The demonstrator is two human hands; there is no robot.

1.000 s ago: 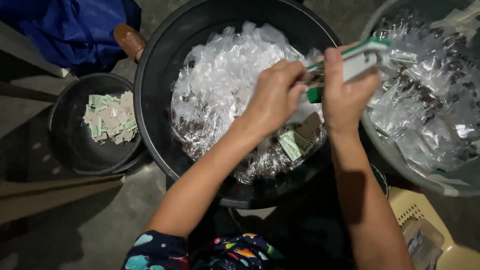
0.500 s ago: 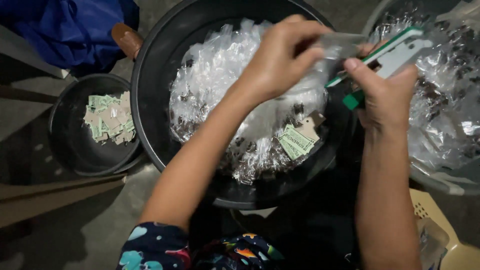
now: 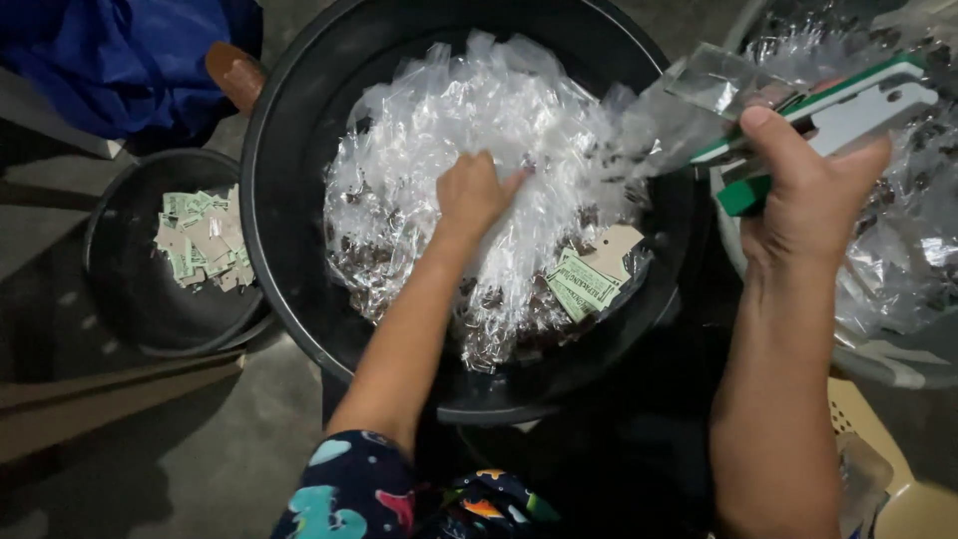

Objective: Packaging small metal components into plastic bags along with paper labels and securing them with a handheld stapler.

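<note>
My left hand point(image 3: 474, 192) reaches down into a big black basin point(image 3: 289, 250) and its fingers pinch into the heap of small clear plastic packets point(image 3: 469, 110). My right hand point(image 3: 808, 190) is raised at the right, gripping a green and white stapler point(image 3: 838, 115). A clear packet point(image 3: 689, 100) hangs from the stapler's jaw, over the gap between the basins. Green and beige paper labels point(image 3: 589, 274) lie on the packets near the basin's right side.
A smaller black bowl point(image 3: 130, 299) at the left holds several green paper labels point(image 3: 205, 240). A grey basin point(image 3: 878, 359) at the right holds more clear packets point(image 3: 918, 240). Blue cloth point(image 3: 120, 60) lies at top left, a beige basket point(image 3: 888, 449) at bottom right.
My left hand let go of the packet at the stapler and dropped into the black basin's heap. My right hand moved up and right with the stapler, the packet hanging from it.
</note>
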